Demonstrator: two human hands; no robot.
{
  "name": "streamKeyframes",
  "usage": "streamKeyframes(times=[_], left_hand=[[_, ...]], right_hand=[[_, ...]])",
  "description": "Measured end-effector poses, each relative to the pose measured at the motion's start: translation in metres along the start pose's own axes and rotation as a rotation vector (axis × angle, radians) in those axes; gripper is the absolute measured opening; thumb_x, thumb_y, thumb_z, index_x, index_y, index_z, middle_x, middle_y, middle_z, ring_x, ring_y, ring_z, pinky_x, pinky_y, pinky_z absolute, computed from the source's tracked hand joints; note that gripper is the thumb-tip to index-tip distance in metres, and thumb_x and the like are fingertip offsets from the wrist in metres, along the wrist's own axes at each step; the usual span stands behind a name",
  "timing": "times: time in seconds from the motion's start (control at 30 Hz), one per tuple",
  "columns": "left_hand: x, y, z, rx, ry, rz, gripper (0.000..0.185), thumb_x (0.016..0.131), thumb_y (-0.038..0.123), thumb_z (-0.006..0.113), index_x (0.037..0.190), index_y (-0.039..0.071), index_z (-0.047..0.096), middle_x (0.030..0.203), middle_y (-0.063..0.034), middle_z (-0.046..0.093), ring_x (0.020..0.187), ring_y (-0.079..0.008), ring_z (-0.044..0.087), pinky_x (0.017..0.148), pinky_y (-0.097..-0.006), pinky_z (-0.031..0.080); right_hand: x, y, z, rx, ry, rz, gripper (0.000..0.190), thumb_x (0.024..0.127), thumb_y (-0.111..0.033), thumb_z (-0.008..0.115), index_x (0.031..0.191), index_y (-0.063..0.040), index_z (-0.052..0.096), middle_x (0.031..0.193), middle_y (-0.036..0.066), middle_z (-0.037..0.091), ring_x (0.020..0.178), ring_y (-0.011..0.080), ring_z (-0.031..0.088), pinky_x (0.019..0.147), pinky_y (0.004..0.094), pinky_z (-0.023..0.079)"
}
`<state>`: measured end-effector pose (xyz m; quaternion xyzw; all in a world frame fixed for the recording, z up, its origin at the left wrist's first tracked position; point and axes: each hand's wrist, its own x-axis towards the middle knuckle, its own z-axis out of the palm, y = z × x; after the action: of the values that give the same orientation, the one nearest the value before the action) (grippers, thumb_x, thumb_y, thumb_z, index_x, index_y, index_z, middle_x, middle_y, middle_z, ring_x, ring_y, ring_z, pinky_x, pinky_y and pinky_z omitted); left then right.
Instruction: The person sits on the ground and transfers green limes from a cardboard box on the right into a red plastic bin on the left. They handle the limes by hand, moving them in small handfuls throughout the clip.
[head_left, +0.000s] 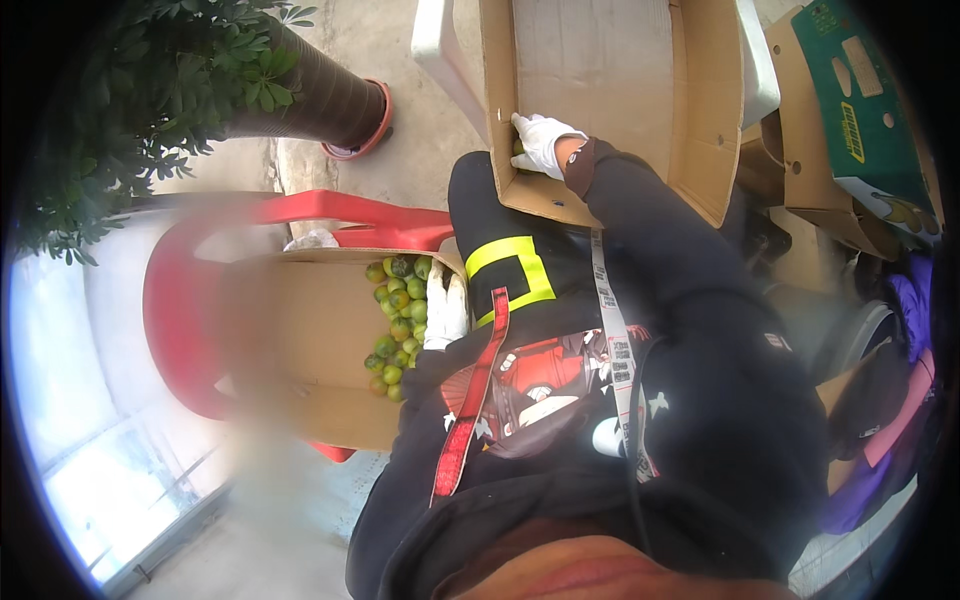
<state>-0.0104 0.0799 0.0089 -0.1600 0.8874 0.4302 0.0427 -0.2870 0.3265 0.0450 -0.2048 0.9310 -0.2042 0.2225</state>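
My right hand (541, 145), in a white glove, reaches into the near left corner of an open cardboard box (592, 97) in front of me. A green tomato (518, 147) shows between its thumb and fingers, and more green shows just below the hand. My left hand (447, 306), in a soiled white glove, is inside a second cardboard box (322, 322) on my left. Its fingers lie along the box's side wall, beside a heap of green tomatoes (400, 300), some tinged orange. Whether it grips one is hidden.
A red plastic chair (180, 315) holds the left box. White supports (757, 67) flank the front box. A potted plant (330, 90) stands at the upper left. Green-printed cartons (862, 112) and purple fabric (911, 300) lie on the right. Straps (480, 382) hang before me.
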Motion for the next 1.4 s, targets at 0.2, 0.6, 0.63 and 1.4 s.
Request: streamKeyframes(times=[0.2, 0.6, 0.63, 1.4], left_hand=[[-0.013, 0.006, 0.002, 0.014, -0.074, -0.068, 0.061, 0.096, 0.023, 0.058, 0.146, -0.004, 0.037, 0.149, -0.0242, 0.039, 0.139, -0.0356, 0.036, 0.116, -0.0402, 0.029], [-0.010, 0.006, -0.002, -0.001, -0.070, -0.075, 0.064, 0.093, 0.022, 0.062, 0.146, -0.005, 0.036, 0.149, -0.0253, 0.038, 0.140, -0.0358, 0.036, 0.116, -0.0406, 0.029], [-0.008, 0.007, -0.001, -0.005, -0.068, -0.072, 0.065, 0.093, 0.022, 0.062, 0.146, -0.005, 0.036, 0.149, -0.0254, 0.038, 0.140, -0.0359, 0.036, 0.116, -0.0406, 0.029], [0.025, 0.070, -0.022, -0.627, 0.041, 0.152, 0.045, 0.100, 0.004, 0.046, 0.144, -0.002, 0.039, 0.140, -0.0177, 0.049, 0.128, -0.0238, 0.050, 0.108, -0.0360, 0.041]], right_hand=[[0.012, 0.009, 0.001, 0.002, -0.117, 0.177, 0.074, 0.083, -0.024, 0.076, 0.143, -0.005, 0.038, 0.139, 0.021, 0.048, 0.128, 0.0369, 0.051, 0.105, 0.0435, 0.045], [-0.025, 0.028, -0.004, -0.361, -0.348, 0.205, 0.037, 0.089, -0.022, 0.066, 0.125, -0.011, 0.067, 0.126, 0.014, 0.065, 0.117, 0.0342, 0.063, 0.093, 0.0438, 0.055], [-0.031, 0.040, -0.005, -0.263, -0.310, 0.296, 0.039, 0.089, -0.023, 0.066, 0.126, -0.011, 0.066, 0.125, 0.015, 0.065, 0.116, 0.0344, 0.064, 0.093, 0.0440, 0.055], [-0.124, -0.097, 0.006, 0.931, -0.387, -0.570, 0.059, 0.091, -0.026, 0.063, 0.138, 0.004, 0.042, 0.109, 0.015, 0.065, 0.092, 0.0205, 0.065, 0.076, 0.0333, 0.054]])
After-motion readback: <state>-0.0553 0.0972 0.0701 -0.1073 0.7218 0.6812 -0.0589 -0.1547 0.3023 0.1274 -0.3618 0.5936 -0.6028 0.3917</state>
